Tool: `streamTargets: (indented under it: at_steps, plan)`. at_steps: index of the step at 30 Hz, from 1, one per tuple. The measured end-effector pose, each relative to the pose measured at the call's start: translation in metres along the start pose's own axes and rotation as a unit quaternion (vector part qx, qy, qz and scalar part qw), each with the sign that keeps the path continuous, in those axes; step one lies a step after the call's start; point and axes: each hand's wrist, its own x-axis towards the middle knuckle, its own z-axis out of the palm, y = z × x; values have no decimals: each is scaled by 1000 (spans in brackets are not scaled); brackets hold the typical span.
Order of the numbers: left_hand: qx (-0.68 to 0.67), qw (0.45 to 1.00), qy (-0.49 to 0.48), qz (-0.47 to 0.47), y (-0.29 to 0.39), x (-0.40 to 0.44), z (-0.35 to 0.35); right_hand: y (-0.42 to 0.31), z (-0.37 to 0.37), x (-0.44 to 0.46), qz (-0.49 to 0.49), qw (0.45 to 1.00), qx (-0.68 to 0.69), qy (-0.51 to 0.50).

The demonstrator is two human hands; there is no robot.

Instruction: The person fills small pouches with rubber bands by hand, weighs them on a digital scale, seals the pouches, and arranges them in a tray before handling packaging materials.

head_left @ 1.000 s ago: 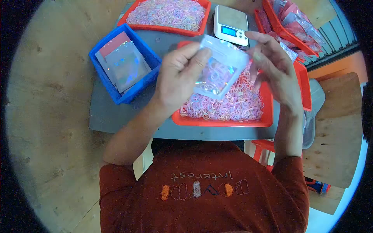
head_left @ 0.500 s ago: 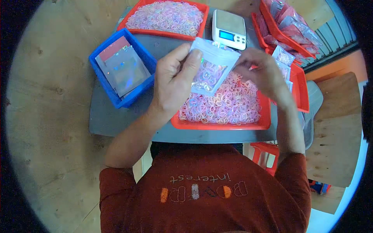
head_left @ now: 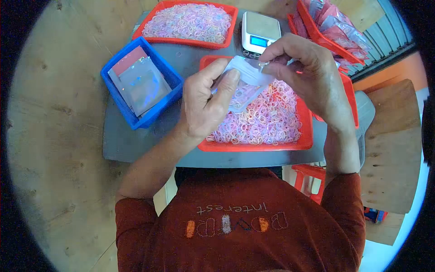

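Observation:
My left hand (head_left: 208, 97) is closed on a small clear zip bag (head_left: 247, 75), thumb in front, its mouth tilted up and to the right. Pastel rings show through the bag's lower part. At the bag's mouth, my right hand (head_left: 308, 68) pinches a small pale ring (head_left: 263, 65) between thumb and forefinger. Under both hands sits a red tray (head_left: 253, 147) heaped with pink and pale rings (head_left: 267, 120).
A blue basket (head_left: 140, 120) of flat bags stands left. Behind are another red tray (head_left: 181, 41) of rings and a white digital scale (head_left: 260, 29). At right, a red basket (head_left: 326, 38) of filled bags stands by another red tray (head_left: 351, 99).
My right hand has moved up and over to the bag's mouth. The bag has tipped from nearly facing me to a more tilted pose in my left hand.

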Motion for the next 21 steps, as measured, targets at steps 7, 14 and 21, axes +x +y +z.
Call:
streamTargets:
  at_steps: [7, 14, 21]
  plan:
    - [49, 999, -13, 7, 6, -1, -2, 7, 0, 0, -38, 998, -39, -9]
    - [46, 999, -4, 12, 7, -1, 0, -10, -1, -5, -28, 1000, -13, -3]
    - [39, 999, -5, 18, 7, -2, 1, -5, -9, -9, -50, 997, -56, -27]
